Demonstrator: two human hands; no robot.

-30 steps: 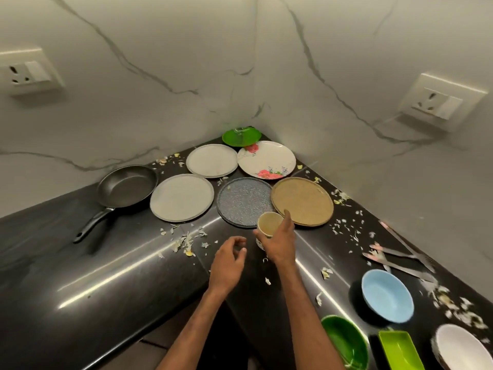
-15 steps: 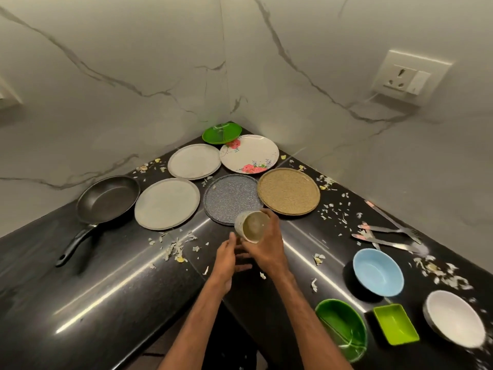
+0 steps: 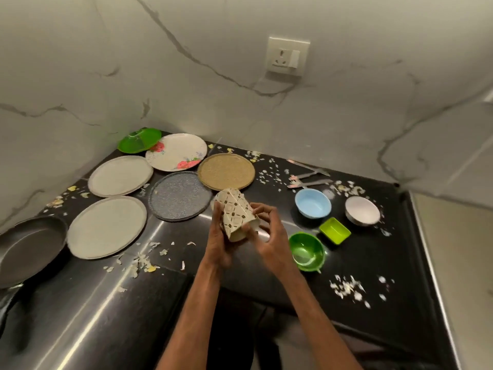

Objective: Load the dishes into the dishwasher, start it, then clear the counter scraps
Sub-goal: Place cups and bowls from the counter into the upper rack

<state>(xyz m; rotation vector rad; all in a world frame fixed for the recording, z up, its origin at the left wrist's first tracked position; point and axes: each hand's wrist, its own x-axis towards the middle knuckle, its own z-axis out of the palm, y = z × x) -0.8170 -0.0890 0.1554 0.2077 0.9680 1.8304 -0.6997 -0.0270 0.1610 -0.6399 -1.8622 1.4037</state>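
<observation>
A cream cup with a dark pattern [image 3: 236, 212] is held tilted above the black counter [image 3: 378, 263], between both hands. My left hand [image 3: 220, 243] grips it from the left and below. My right hand [image 3: 270, 236] curls its fingers at the cup's right end. Behind it lie two grey plates [image 3: 120, 174] [image 3: 106, 227], a speckled dark plate [image 3: 180, 194], a tan plate [image 3: 226, 170], a floral plate [image 3: 176, 152] and a green plate [image 3: 140, 140]. To the right sit a blue bowl [image 3: 312, 202], a white bowl [image 3: 362, 213], a green bowl [image 3: 306, 251] and a lime dish [image 3: 334, 231].
A dark frying pan [image 3: 29, 249] sits at the far left. Cutlery [image 3: 309, 177] lies by the back wall. Food scraps [image 3: 346, 287] are scattered over the counter, with more scraps [image 3: 138, 263] near the front grey plate. The counter ends at its right edge [image 3: 418, 236].
The cup was lifted off the counter by my right hand, tipped over, and my left hand has taken hold of it. The view has swung to the right.
</observation>
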